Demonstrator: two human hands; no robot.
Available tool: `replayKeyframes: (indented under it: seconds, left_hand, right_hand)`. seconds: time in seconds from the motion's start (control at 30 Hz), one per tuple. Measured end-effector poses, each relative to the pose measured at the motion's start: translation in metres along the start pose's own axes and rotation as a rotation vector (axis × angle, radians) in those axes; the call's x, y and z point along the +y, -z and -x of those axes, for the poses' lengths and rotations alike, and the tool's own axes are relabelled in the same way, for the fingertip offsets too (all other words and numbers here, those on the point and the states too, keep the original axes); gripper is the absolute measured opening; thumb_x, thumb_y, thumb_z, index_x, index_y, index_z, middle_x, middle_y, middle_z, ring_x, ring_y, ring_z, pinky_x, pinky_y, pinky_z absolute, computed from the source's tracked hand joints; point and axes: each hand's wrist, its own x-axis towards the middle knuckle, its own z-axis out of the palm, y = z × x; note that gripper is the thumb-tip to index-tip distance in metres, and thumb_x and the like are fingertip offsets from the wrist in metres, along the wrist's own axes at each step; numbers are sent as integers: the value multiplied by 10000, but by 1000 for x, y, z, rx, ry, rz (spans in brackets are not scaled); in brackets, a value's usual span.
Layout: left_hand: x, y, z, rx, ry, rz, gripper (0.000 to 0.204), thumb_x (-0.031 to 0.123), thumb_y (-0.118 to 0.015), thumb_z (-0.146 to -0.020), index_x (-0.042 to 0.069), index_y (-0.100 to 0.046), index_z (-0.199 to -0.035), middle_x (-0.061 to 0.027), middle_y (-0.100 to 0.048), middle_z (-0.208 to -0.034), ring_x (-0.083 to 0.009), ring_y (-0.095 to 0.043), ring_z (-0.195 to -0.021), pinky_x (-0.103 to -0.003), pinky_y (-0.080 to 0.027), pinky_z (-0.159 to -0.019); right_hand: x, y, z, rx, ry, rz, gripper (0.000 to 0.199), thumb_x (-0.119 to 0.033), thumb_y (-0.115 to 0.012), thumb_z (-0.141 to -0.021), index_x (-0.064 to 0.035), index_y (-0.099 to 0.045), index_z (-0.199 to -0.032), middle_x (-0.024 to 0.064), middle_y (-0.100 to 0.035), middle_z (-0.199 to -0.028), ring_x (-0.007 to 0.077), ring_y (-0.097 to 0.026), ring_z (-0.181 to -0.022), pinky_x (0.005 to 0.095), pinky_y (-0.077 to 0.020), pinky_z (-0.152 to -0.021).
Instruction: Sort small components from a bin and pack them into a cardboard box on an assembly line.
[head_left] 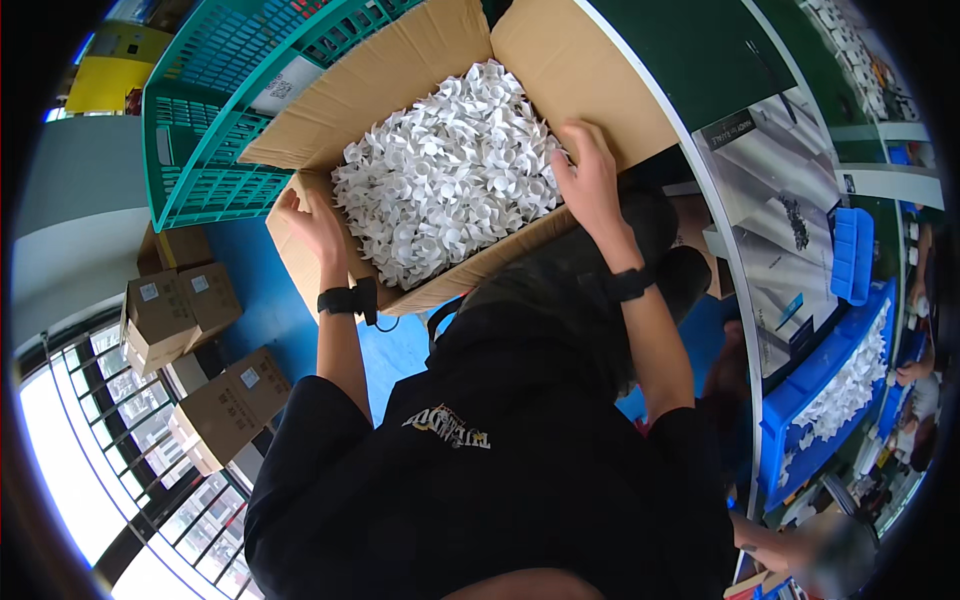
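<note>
A large cardboard box (555,75) with its flaps folded out is filled with a heap of small white plastic parts (450,175), cup-shaped with pointed fins. My left hand (314,226) grips the box at its left wall, fingers bent over the flap there. On the opposite side my right hand (592,185) holds the right wall near the front corner, with thumb and fingers curved around the edge. Part of the fingers on both hands is hidden. Each wrist wears a black band.
A green plastic crate (215,120) stands against the box's far left. Closed cartons (160,320) are stacked by the barred window. On the right, a worktable bears a blue bin (790,410) of white parts and a small blue tray (851,255). Another person (785,545) is at lower right.
</note>
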Motion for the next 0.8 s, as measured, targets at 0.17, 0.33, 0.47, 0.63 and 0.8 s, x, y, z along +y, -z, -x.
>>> replayKeyframes:
  seconds: [0.17, 0.33, 0.47, 0.63, 0.8]
  left_hand:
    - [108, -23, 24, -696, -322, 68, 255, 169, -667, -854, 32, -594, -1056, -152, -613, -1111, -322, -590, -1040, -424, -478, -879]
    - [178, -79, 71, -981, -681, -61, 611, 390, -740, -766, 124, -519, -1270, -158, -465, -1353, -384, -430, -1259, -527, -392, -981]
    - [204, -125, 100, -1038, -869, -178, 821, 588, -743, -658, 171, -486, -1317, -173, -316, -1451, -488, -246, -1347, -661, -320, -969]
    - [222, -150, 120, -1090, -1026, -304, 844, 575, -746, -638, 224, -462, -1351, -183, -305, -1440, -548, -156, -1357, -704, -313, -929]
    - [231, -127, 111, -1168, -1112, -394, 785, 486, -755, -643, 258, -467, -1337, -180, -330, -1410, -551, -165, -1351, -699, -342, -902]
  right_hand:
    - [1, 23, 58, 100, -97, -1, 184, 15, -604, -812, 11, -593, -995, 172, -612, -1086, 337, -601, -1015, 354, -479, -873]
    - [-1, 21, 75, 208, -111, -34, 153, 40, -594, -807, 11, -602, -957, 155, -634, -1024, 315, -626, -949, 347, -493, -835]
    - [-13, 18, 63, 248, -145, -107, 147, 47, -588, -810, 15, -608, -952, 146, -644, -987, 293, -640, -906, 330, -501, -807]
    - [-1, 33, 75, 297, -248, -130, 133, 55, -582, -828, 26, -616, -953, 122, -648, -960, 222, -649, -881, 280, -506, -765]
    - [14, 61, 135, 375, -523, -201, 95, 48, -566, -872, 39, -616, -951, 79, -646, -905, 119, -632, -838, 232, -497, -717]
